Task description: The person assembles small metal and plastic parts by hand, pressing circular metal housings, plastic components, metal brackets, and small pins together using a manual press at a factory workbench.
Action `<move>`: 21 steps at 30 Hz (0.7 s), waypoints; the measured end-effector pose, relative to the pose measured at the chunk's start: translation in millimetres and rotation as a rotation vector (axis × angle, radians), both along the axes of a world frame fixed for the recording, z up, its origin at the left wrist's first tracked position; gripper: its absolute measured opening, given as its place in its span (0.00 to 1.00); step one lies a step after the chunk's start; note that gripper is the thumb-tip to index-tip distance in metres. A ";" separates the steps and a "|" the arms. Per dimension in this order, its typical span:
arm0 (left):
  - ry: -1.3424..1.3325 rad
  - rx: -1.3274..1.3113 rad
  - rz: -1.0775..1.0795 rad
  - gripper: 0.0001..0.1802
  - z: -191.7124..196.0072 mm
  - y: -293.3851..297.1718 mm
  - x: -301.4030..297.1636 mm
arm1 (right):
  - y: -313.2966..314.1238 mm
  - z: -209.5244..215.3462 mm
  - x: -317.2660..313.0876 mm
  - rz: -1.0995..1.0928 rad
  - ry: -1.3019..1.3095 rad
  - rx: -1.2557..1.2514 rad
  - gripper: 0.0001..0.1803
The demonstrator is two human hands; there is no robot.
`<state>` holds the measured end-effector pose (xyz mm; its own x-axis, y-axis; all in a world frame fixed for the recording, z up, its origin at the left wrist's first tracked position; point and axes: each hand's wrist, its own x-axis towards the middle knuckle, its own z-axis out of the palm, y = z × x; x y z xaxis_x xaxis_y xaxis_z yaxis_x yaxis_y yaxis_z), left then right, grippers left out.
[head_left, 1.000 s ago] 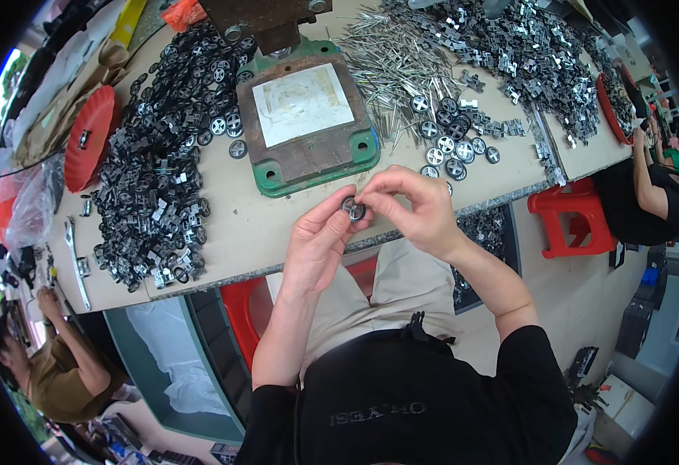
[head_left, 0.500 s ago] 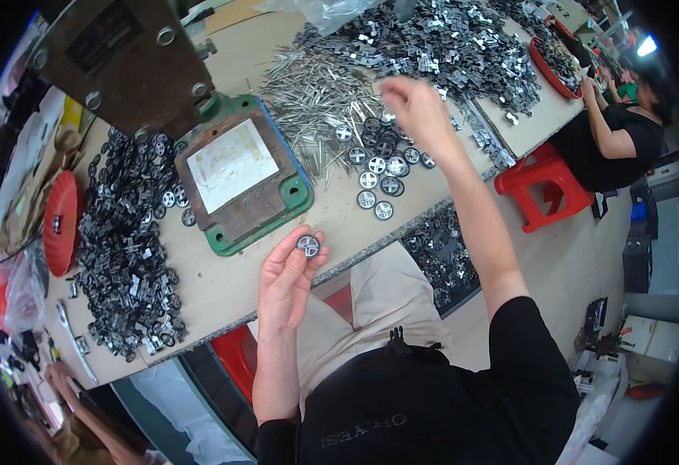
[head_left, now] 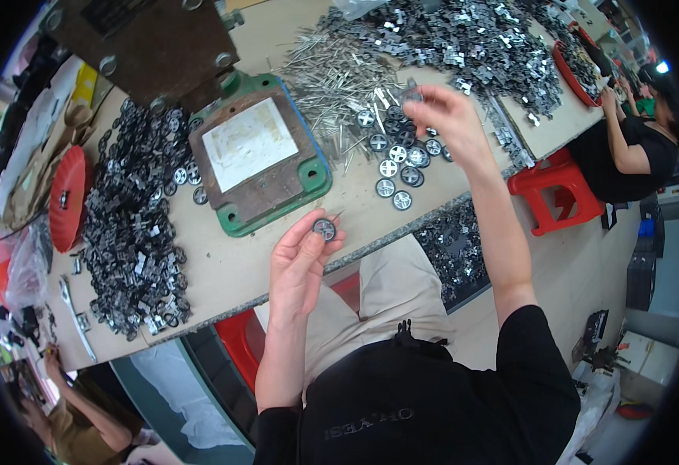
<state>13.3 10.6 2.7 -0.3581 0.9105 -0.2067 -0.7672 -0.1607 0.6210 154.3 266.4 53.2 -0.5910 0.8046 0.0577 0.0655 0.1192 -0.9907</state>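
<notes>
My left hand [head_left: 302, 260] holds a small round metal disc [head_left: 324, 229] between thumb and fingertips, just above the near edge of the workbench [head_left: 231, 271]. My right hand [head_left: 444, 116] is stretched out over the bench with a small metal clip [head_left: 412, 92] pinched in its fingers. It hovers by a group of several assembled discs [head_left: 397, 163] and a heap of thin metal pins [head_left: 331, 77].
A green-edged press base with a white plate [head_left: 258, 159] stands mid-bench under a dark machine head [head_left: 149, 43]. Dark disc parts are piled at left [head_left: 134, 232], silvery clips at the back right [head_left: 479, 39]. Red trays, a red stool [head_left: 545, 190], and other seated people border the bench.
The hands were together on one disc, then parted. My right hand reached out to the parts at the back and now holds a clip; my left hand keeps the disc.
</notes>
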 end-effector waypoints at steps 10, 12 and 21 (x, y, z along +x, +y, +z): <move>0.086 -0.031 0.047 0.19 0.4 -1.7 4.8 | -98.6 2.2 -7.1 0.299 0.156 -0.313 0.10; 0.081 -0.022 0.051 0.19 1.0 -0.5 5.5 | -97.3 -0.6 -5.1 0.324 0.168 -0.310 0.12; 0.176 -0.052 0.098 0.18 1.5 0.6 9.0 | -101.2 11.2 -4.1 0.260 0.005 -0.091 0.11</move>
